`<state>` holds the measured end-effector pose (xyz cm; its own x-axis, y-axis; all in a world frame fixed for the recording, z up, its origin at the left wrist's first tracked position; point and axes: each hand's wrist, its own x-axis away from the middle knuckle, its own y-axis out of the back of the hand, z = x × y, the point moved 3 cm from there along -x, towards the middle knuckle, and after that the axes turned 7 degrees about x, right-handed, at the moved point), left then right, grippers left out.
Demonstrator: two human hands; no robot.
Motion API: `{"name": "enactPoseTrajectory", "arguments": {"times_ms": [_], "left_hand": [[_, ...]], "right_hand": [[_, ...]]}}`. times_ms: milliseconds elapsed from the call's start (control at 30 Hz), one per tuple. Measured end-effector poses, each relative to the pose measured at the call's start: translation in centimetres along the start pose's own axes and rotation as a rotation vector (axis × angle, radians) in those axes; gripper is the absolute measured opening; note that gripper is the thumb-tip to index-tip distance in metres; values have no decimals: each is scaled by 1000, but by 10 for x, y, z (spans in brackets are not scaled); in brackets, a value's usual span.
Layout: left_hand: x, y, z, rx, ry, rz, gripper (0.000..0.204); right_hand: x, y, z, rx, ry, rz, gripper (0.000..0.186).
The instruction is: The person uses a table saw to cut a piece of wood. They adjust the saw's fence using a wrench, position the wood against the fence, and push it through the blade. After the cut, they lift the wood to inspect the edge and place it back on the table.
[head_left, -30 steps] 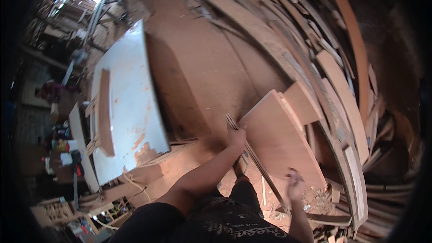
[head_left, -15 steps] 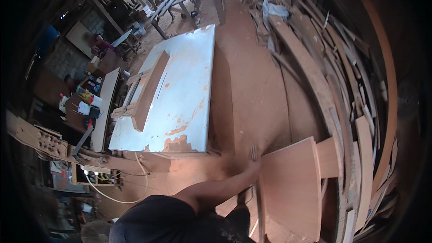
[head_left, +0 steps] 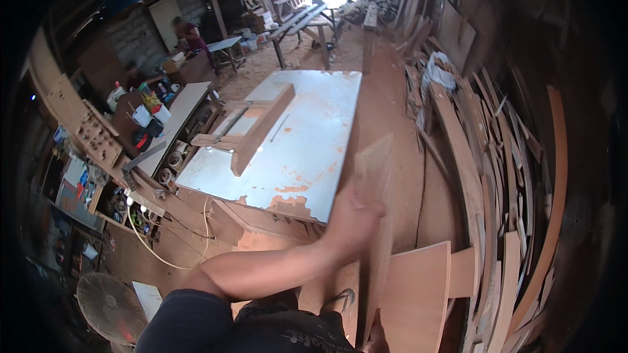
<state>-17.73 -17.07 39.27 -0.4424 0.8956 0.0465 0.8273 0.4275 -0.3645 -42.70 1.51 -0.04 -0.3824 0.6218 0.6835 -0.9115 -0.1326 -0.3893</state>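
A long, narrow wooden board (head_left: 376, 255) stands tilted in front of me, blurred by motion. My left hand (head_left: 360, 214) is closed on its left edge, about midway along. At the bottom of the view, my right hand (head_left: 377, 338) shows only in part, closed at the near end of the same board. To the right of the board leans a wide brown wooden panel (head_left: 417, 294). A white-topped worktable (head_left: 307, 137), its surface chipped at the near edge, is just left of the board. On it lies a wooden frame (head_left: 265, 127) with a dark metal bar.
Stacked planks and offcuts (head_left: 487, 176) run along the right side. A fan (head_left: 111, 307) stands at the lower left, near a pale cable (head_left: 163, 263). Left of the worktable is a bench (head_left: 180, 127) with containers beyond it. Another person (head_left: 190, 36) is far back left.
My left hand has lifted a board up from beside the brown panel, and its far end now rises before the worktable. The view has shifted, and part of my right hand now shows.
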Motion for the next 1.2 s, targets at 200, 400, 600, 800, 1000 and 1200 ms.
{"name": "enactPoseTrajectory", "arguments": {"times_ms": [200, 400, 600, 800, 1000, 1200], "left_hand": [[56, 111, -90, 377, -137, -104, 66], [143, 208, -62, 599, -147, -313, 70], [228, 275, 19, 736, -138, -510, 68], [311, 312, 66, 861, -2, -582, 68], [394, 329, 64, 807, -29, -610, 60], [401, 377, 59, 913, -64, -606, 48]], "right_hand": [[-41, 23, 108, 129, 149, -88, 91], [35, 37, 208, 664, 333, -495, 83], [98, 50, 226, 903, 160, -469, 70], [151, 50, 208, 966, 395, -459, 77], [214, 23, 192, 1046, 396, -360, 81], [207, -34, 179, 842, 412, -236, 77]]}}
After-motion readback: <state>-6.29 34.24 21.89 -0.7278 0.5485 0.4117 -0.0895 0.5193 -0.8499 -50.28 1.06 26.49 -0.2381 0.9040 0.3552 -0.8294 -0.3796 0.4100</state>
